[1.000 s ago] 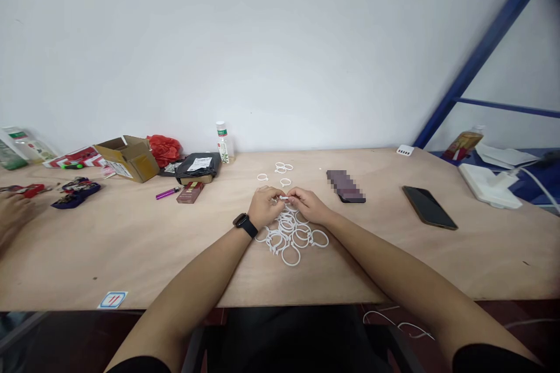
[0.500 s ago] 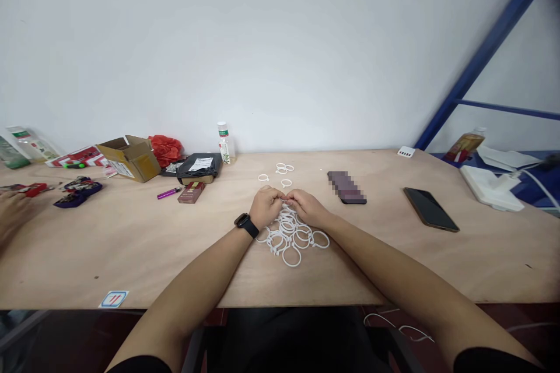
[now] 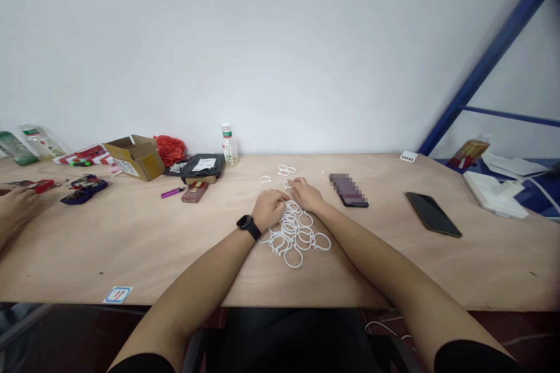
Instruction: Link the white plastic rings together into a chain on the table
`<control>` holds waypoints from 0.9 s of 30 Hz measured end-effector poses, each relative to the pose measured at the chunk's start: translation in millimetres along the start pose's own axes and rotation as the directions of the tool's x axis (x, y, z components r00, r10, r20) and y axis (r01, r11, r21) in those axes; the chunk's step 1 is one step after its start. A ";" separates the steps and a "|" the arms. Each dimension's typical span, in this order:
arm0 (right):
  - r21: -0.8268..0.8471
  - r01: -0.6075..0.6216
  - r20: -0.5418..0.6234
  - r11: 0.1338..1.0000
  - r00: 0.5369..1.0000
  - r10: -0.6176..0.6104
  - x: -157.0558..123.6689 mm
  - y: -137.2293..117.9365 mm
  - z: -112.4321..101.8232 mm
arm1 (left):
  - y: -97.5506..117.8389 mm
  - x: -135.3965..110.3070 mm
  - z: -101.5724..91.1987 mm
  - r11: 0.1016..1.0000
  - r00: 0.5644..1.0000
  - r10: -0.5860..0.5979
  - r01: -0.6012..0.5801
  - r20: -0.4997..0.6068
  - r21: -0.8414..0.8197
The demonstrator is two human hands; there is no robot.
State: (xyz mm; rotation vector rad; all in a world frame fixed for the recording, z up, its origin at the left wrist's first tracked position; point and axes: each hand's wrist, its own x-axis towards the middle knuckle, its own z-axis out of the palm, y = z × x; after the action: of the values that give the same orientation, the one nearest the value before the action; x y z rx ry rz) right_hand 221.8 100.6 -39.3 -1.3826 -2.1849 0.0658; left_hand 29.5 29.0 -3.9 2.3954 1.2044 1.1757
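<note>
A heap of white plastic rings [image 3: 289, 228], each with a small catch like a shower curtain ring, lies between my forearms. My left hand [image 3: 268, 210], with a black watch on its wrist, is at the heap's far left edge. Its fingers are curled and pinch the rim of a topmost ring [image 3: 293, 206]. Farther forward, my right hand [image 3: 306, 194] has its fingertips closed on a single ring [image 3: 287, 185] on the table, partly covered by the fingers. Just beyond lie several loose rings [image 3: 283, 170] and one separate ring [image 3: 265, 179].
A pixelated phone [image 3: 349, 190] and a dark phone [image 3: 433, 214] lie to the right, near a white power strip [image 3: 494, 193]. Leftward are a maroon box [image 3: 194, 192], purple lighter [image 3: 172, 192], black parcel [image 3: 202, 168], bottle [image 3: 227, 145] and open carton [image 3: 135, 158]. Another person's hand [image 3: 17, 207] works far left.
My right hand has parted from the left and moved forward to the single ring beyond the heap. My left hand has stayed by the heap. The view has shifted slightly.
</note>
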 end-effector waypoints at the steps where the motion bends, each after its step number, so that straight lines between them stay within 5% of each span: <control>1: -0.014 -0.004 0.002 1.000 1.000 0.004 1.5 -1.1 1.3 | -0.7 0.1 -0.4 1.000 1.000 -0.004 0.004 -0.013 0.007; 6: 0.167 0.034 -0.055 0.985 0.998 -0.025 0.5 -6.8 -4.1 | -10.4 1.8 -0.6 1.000 0.995 0.004 -0.003 -0.098 0.008; 14: 0.625 0.102 -0.023 0.774 0.993 -0.113 -13.2 -34.9 -22.5 | -12.1 3.4 -1.0 0.999 0.993 -0.006 0.011 -0.119 0.036; 27: 0.641 0.064 -0.005 0.765 0.997 -0.079 -17.0 -45.3 -24.3 | -5.6 4.6 -2.3 0.996 0.986 -0.088 0.090 -0.141 0.007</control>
State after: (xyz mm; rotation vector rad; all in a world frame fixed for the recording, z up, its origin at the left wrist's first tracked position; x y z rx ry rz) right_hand 201.4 59.0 -11.2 -0.8967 -1.9451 0.7378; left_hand 26.1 35.7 -2.6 2.2744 1.3507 1.3316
